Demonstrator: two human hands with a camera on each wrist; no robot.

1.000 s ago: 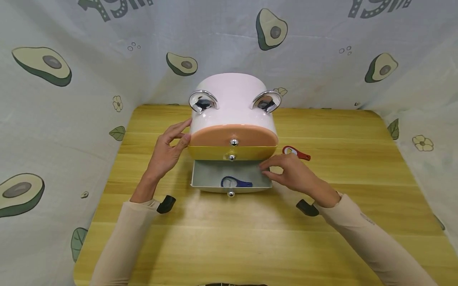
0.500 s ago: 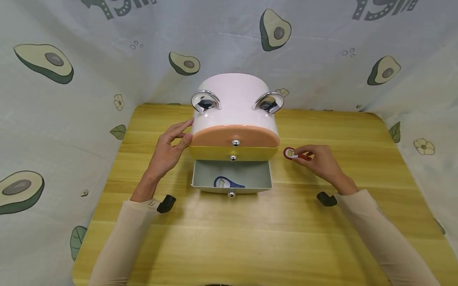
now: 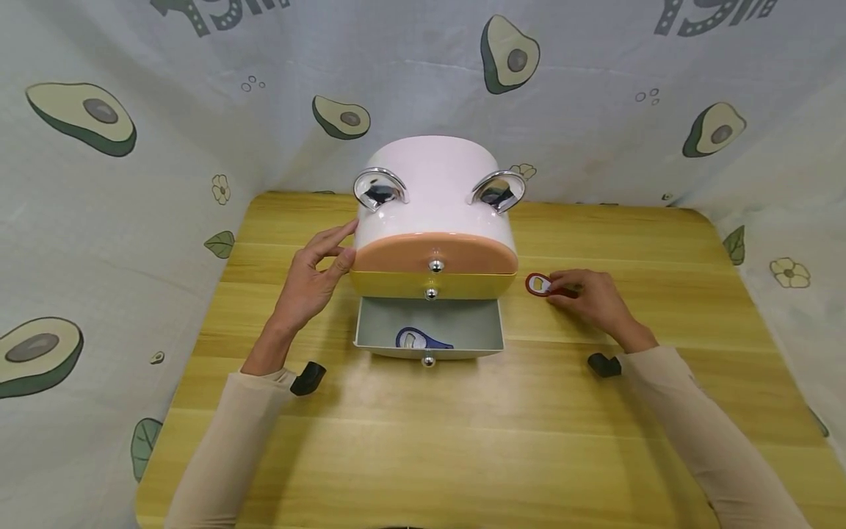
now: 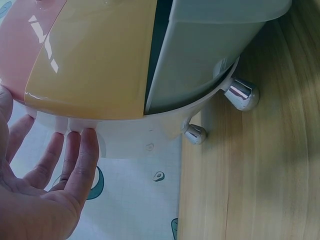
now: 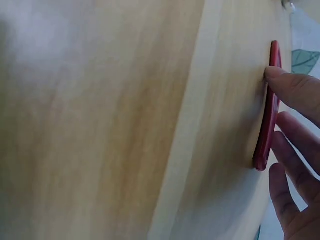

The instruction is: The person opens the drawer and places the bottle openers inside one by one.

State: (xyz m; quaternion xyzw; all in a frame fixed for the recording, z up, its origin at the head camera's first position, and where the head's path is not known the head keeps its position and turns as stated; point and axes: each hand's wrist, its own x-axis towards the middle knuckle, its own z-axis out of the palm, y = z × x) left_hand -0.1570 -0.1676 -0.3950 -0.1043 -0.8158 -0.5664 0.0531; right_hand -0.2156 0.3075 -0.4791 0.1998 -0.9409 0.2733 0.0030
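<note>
1. Fingers (image 5: 295,87) of the right hand (image 3: 591,297) were laid on the red bottle opener (image 3: 538,285), with a fingertip pressed against its edge; whether they already pinched it or only touched it, the pictures could not tell.
2. That opener lay flat on the wooden table (image 3: 463,441), just to the right of the small drawer cabinet (image 3: 432,198) and apart from it.
3. Fingers (image 4: 75,155) of the left hand (image 3: 311,279) were nearly straight and rested against the left side of the cabinet, as if to steady it; they gripped nothing.
4. The bottom drawer (image 3: 429,323) stood pulled out; the blue bottle opener (image 3: 419,340) lay inside it; the two upper drawers were closed.
5. As a judgement, one opener was already stored and the red one was not yet lifted; putting it in the drawer and closing the drawer seemed to remain.
</note>
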